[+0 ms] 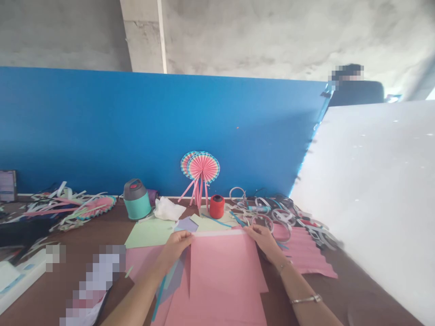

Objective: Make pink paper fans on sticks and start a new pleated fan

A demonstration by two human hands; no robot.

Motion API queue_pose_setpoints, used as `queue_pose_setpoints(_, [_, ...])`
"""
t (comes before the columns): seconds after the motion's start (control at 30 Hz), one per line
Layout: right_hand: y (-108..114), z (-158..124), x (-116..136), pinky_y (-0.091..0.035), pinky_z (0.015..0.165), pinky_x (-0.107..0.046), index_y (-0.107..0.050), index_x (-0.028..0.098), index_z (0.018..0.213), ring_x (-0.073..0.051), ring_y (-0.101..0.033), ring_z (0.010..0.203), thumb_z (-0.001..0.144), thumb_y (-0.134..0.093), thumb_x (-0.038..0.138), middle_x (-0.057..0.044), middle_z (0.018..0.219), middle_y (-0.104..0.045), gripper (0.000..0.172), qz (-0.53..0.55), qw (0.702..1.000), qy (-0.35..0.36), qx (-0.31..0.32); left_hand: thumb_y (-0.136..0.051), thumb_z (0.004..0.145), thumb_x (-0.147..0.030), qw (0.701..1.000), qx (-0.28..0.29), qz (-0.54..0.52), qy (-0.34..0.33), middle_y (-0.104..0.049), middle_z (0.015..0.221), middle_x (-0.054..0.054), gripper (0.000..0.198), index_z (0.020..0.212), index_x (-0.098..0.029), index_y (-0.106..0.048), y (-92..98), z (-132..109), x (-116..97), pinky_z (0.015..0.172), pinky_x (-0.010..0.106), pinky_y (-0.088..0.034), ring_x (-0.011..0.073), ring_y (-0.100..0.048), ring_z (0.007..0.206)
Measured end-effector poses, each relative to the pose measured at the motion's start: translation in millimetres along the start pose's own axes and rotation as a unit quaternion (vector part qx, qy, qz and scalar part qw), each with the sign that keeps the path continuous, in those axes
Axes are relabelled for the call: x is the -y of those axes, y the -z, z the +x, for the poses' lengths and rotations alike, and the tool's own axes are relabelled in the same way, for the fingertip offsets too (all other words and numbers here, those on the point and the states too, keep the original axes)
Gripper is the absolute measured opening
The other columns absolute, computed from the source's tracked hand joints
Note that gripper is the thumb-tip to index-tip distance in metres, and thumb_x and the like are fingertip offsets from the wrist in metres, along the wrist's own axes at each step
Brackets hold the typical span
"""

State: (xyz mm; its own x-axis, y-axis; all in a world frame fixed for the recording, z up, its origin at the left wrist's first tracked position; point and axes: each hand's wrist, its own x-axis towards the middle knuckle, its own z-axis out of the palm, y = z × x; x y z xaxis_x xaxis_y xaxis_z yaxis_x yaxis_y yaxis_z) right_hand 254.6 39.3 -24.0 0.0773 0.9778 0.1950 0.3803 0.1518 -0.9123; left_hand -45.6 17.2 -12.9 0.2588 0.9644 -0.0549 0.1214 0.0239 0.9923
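Pink sheet (220,271) pinched by left hand (176,246), right hand (263,240).

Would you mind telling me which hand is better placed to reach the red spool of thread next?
Probably the right hand. It pinches the pink paper's far right corner, just below and right of the red spool. The left hand holds the far left corner, farther off.

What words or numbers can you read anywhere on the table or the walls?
None can be read.
The small screen at the far left edge shows lines too small and blurred to read.
The white box at the lower left has blue marks, too blurred to read.
The pink paper under the left hand and right hand is plain, with no writing.
The red thread spool and teal flask show no readable label.
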Motion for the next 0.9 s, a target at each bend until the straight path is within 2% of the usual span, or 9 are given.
queue_pose_setpoints(0.1, [1, 4, -7, -0.029, 0.049, -0.024, -0.05, 0.017, 0.054, -0.012, -0.039, 0.054, 0.073, -0.052, 0.06, 0.003, 0.051, -0.043, 0.046, -0.031, 0.999, 0.008, -0.011, -0.054, 0.076, -0.048, 1.0, -0.002, 0.001, 0.002, -0.063, 0.07, 0.001, 0.033, 0.073, -0.016, -0.06, -1.2, 0, 0, 0.071, 0.028, -0.042, 0.0179, -0.057, 0.073])
queue_pose_setpoints(0.2, [4, 6, -8, -0.038, 0.057, -0.028, -0.054, 0.017, 0.063, -0.017, -0.049, 0.061, 0.079, -0.044, 0.056, -0.002, 0.06, -0.055, 0.043, -0.061, 0.995, 0.037, -0.075, -0.052, 0.075, -0.049, 1.0, -0.023, 0.014, 0.001, -0.063, 0.071, 0.001, 0.034, 0.075, -0.016, -0.061, -4.6, 0, -2, 0.072, 0.028, -0.042, 0.0189, -0.057, 0.075])
queue_pose_setpoints(0.33, [-5, -4, 12, -0.042, 0.078, -0.037, -0.06, 0.017, 0.083, -0.024, -0.055, 0.085, 0.084, -0.046, 0.042, -0.01, 0.086, -0.064, 0.028, -0.137, 0.963, 0.161, -0.166, -0.051, 0.073, -0.049, 0.999, -0.033, 0.035, 0.007, -0.061, 0.068, 0.0, 0.033, 0.072, -0.017, -0.061, -12.6, 0, -2, 0.067, 0.028, -0.042, 0.0192, -0.056, 0.073])
queue_pose_setpoints(0.43, [-30, -21, 38, -0.04, 0.078, -0.037, -0.058, 0.02, 0.076, -0.022, -0.055, 0.08, 0.086, -0.044, 0.029, -0.007, 0.08, -0.063, 0.02, -0.178, 0.95, 0.236, -0.104, -0.051, 0.072, -0.046, 0.998, -0.037, 0.055, 0.003, -0.056, 0.063, -0.001, 0.031, 0.068, -0.017, -0.058, -18.9, 0, -1, 0.061, 0.026, -0.038, 0.0168, -0.052, 0.066])
queue_pose_setpoints(0.5, [-50, -32, 53, -0.041, 0.075, -0.034, -0.06, 0.021, 0.075, -0.02, -0.055, 0.076, 0.086, -0.046, 0.024, -0.006, 0.077, -0.063, 0.018, -0.188, 0.95, 0.25, -0.024, -0.05, 0.072, -0.045, 0.997, -0.041, 0.067, -0.003, -0.05, 0.059, -0.003, 0.03, 0.065, -0.017, -0.055, -21.8, -1, 0, 0.058, 0.025, -0.035, 0.0145, -0.047, 0.061])
queue_pose_setpoints(0.6, [-77, -39, 64, -0.041, 0.074, -0.033, -0.062, 0.02, 0.079, -0.02, -0.055, 0.08, 0.086, -0.044, 0.018, -0.006, 0.081, -0.063, 0.019, -0.186, 0.943, 0.272, 0.048, -0.051, 0.071, -0.046, 0.996, -0.054, 0.07, -0.01, -0.042, 0.056, -0.005, 0.03, 0.061, -0.018, -0.05, -24.3, 1, 2, 0.056, 0.024, -0.03, 0.0125, -0.041, 0.058])
queue_pose_setpoints(0.67, [-89, -36, 62, -0.041, 0.076, -0.034, -0.062, 0.02, 0.089, -0.022, -0.055, 0.086, 0.084, -0.045, 0.014, -0.007, 0.088, -0.064, 0.019, -0.199, 0.935, 0.285, 0.069, -0.053, 0.07, -0.047, 0.996, -0.059, 0.063, -0.02, -0.041, 0.057, -0.005, 0.031, 0.06, -0.018, -0.05, -24.9, 3, 4, 0.057, 0.025, -0.03, 0.0124, -0.04, 0.059])
queue_pose_setpoints(0.77, [-100, -28, 54, -0.043, 0.071, -0.031, -0.06, 0.019, 0.098, -0.02, -0.057, 0.082, 0.079, -0.044, 0.01, -0.006, 0.087, -0.064, 0.026, -0.182, 0.95, 0.241, 0.079, -0.054, 0.071, -0.047, 0.997, -0.057, 0.047, -0.031, -0.042, 0.057, -0.005, 0.031, 0.061, -0.018, -0.051, -24.2, 6, 10, 0.058, 0.025, -0.031, 0.0122, -0.039, 0.059])
queue_pose_setpoints(0.9, [-107, -23, 43, -0.043, 0.063, -0.027, -0.054, 0.019, 0.086, -0.017, -0.056, 0.071, 0.079, -0.046, 0.011, -0.003, 0.078, -0.06, 0.014, -0.132, 0.968, 0.204, 0.063, -0.055, 0.07, -0.047, 0.998, -0.044, 0.041, -0.027, -0.043, 0.057, -0.004, 0.031, 0.064, -0.017, -0.053, -22.0, 8, 15, 0.057, 0.024, -0.031, 0.0118, -0.04, 0.058])
